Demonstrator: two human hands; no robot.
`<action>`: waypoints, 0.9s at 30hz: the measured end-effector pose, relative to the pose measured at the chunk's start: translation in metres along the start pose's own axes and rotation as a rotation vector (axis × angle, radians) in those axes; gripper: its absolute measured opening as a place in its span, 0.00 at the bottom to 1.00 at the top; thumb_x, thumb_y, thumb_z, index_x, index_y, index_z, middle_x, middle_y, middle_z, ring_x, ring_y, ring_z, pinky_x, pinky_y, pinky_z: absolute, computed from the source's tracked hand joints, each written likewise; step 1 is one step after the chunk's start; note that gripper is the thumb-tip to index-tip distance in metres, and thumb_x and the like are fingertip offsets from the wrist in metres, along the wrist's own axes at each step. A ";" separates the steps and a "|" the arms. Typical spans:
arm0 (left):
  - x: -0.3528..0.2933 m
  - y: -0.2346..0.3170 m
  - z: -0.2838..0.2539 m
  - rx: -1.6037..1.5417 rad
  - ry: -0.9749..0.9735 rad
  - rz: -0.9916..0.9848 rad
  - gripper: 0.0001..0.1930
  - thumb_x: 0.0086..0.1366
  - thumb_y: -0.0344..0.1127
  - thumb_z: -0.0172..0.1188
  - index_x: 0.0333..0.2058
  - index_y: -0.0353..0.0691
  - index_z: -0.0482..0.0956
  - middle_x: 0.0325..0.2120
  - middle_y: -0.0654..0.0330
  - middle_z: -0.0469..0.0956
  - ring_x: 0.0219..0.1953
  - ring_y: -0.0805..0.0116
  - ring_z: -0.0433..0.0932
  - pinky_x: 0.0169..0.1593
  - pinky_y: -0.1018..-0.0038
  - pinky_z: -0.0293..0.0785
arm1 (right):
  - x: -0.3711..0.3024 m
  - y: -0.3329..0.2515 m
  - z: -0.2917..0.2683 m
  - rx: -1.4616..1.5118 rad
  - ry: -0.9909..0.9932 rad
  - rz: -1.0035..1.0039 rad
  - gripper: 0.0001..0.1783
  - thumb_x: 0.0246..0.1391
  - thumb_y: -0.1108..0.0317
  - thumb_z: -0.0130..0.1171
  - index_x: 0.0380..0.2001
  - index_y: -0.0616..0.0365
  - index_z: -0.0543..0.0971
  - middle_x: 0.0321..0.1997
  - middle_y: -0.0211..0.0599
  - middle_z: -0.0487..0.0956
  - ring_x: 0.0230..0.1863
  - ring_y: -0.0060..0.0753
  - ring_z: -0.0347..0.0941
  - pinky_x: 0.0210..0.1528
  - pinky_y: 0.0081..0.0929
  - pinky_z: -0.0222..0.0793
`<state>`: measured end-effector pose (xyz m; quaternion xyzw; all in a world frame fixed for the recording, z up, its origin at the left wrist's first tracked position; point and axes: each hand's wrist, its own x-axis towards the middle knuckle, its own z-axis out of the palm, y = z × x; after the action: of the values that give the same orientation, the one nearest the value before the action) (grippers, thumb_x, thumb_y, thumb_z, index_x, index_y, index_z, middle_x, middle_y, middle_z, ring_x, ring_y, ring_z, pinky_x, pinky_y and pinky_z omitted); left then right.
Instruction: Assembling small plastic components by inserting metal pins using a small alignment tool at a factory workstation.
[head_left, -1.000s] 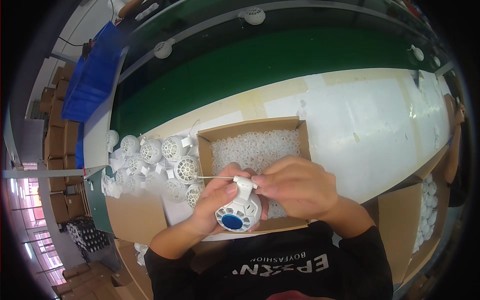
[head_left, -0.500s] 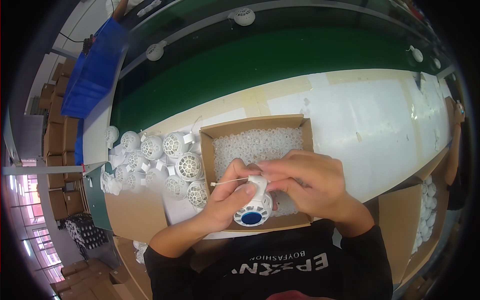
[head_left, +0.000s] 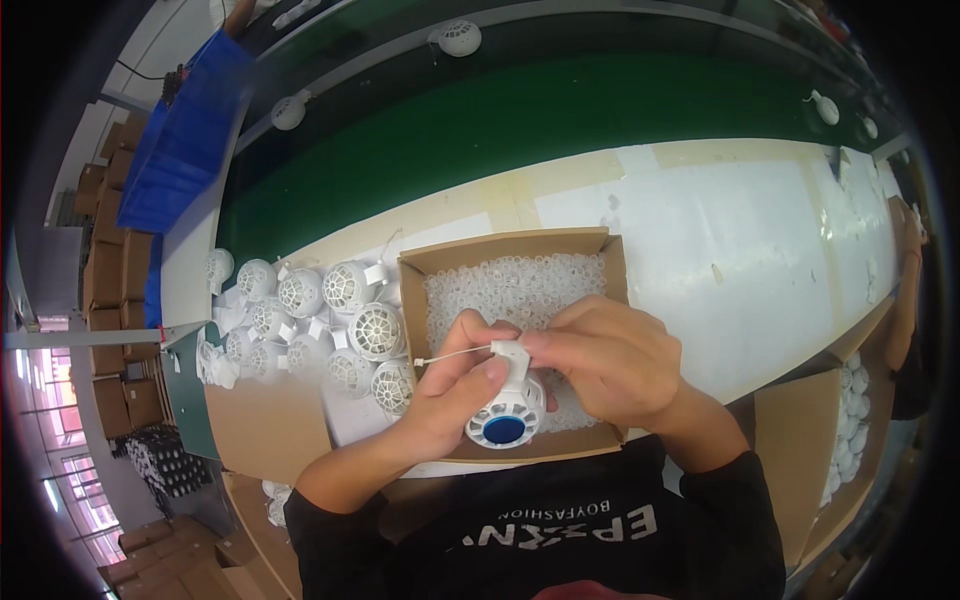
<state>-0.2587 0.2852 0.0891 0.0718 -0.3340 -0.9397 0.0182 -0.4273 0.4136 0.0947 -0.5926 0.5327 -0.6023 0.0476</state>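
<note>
My left hand [head_left: 450, 385] is wrapped round a white handheld fan housing [head_left: 518, 387], a round slotted head with a shiny blue disc, tilted so the disc faces me. A thin white wire [head_left: 456, 354] with a small connector at its end runs out leftward from the housing's stem. My right hand [head_left: 622, 365] is closed, thumb and fingertips pinched at the top of the stem; whatever is between them is hidden. Both hands are above an open cardboard box [head_left: 500, 252] filled with small clear plastic rings [head_left: 510, 285].
Several white fan housings [head_left: 377, 331] with grilles are heaped left of the box. A green conveyor belt [head_left: 420, 125] crosses beyond the white table [head_left: 725, 240], with more housings. A blue bin [head_left: 180, 150] stands far left. Another carton [head_left: 795, 455] stands right, near another person's arm [head_left: 905, 290].
My right fingers have shifted slightly left and curled closer over the stem's top. The housing is a little more upright. The housings on the far belt have moved left.
</note>
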 end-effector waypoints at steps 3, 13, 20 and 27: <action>-0.001 0.000 -0.003 0.212 0.091 0.018 0.11 0.76 0.34 0.49 0.51 0.42 0.61 0.54 0.48 0.68 0.50 0.52 0.79 0.50 0.62 0.79 | 0.002 0.001 -0.002 -0.203 -0.039 -0.206 0.21 0.46 0.84 0.67 0.47 0.65 0.80 0.29 0.44 0.84 0.32 0.38 0.82 0.37 0.27 0.78; 0.004 0.039 0.016 0.339 0.276 0.250 0.30 0.69 0.47 0.58 0.62 0.44 0.57 0.53 0.47 0.68 0.48 0.41 0.80 0.47 0.55 0.84 | -0.002 0.015 0.009 -0.462 -0.237 0.312 0.27 0.42 0.82 0.64 0.50 0.62 0.78 0.37 0.39 0.79 0.40 0.41 0.77 0.43 0.32 0.76; -0.003 0.039 -0.006 0.299 -0.089 0.152 0.29 0.73 0.45 0.56 0.66 0.43 0.56 0.54 0.47 0.70 0.51 0.52 0.79 0.51 0.64 0.79 | -0.006 0.017 0.014 -0.842 -0.477 0.230 0.21 0.41 0.80 0.62 0.43 0.61 0.80 0.38 0.39 0.75 0.44 0.41 0.72 0.46 0.31 0.74; -0.005 0.047 -0.001 0.306 -0.001 0.218 0.25 0.74 0.48 0.54 0.60 0.40 0.62 0.52 0.50 0.72 0.43 0.60 0.81 0.46 0.69 0.80 | -0.009 0.021 0.010 -0.594 -0.295 0.285 0.21 0.41 0.83 0.60 0.43 0.60 0.80 0.39 0.39 0.76 0.45 0.40 0.72 0.47 0.31 0.75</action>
<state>-0.2542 0.2489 0.1183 0.0369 -0.4788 -0.8704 0.1085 -0.4287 0.4051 0.0714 -0.5808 0.7492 -0.3165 0.0332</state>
